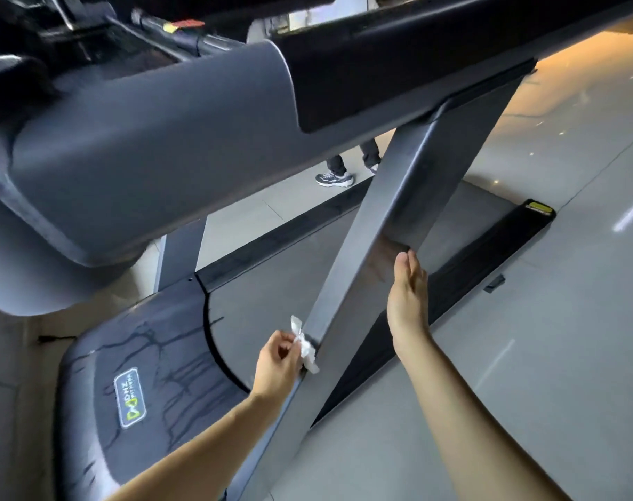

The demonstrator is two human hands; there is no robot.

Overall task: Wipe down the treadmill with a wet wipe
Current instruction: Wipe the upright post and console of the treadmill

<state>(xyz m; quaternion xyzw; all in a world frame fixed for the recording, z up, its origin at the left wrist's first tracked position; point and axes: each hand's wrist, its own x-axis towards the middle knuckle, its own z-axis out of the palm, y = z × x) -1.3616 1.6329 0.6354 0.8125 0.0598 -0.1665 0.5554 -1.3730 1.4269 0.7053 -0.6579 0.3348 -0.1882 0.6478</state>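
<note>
A grey treadmill fills the view, with a wide console housing (pixel 145 157) above and a slanted grey upright post (pixel 376 229) running down to the base. My left hand (pixel 277 359) pinches a crumpled white wet wipe (pixel 305 347) against the post's left edge, low down. My right hand (pixel 409 294) lies with straight fingers flat against the post's right face, higher up. The dark motor cover (pixel 134 374) with a green logo sits at lower left, and the running belt (pixel 271 280) lies behind the post.
A dark side rail (pixel 470 269) with a yellow end cap runs along the deck's right side. Glossy grey floor tiles (pixel 542 356) spread to the right. Another person's legs and sneakers (pixel 335 177) stand beyond the treadmill. More gym machines stand at the top left.
</note>
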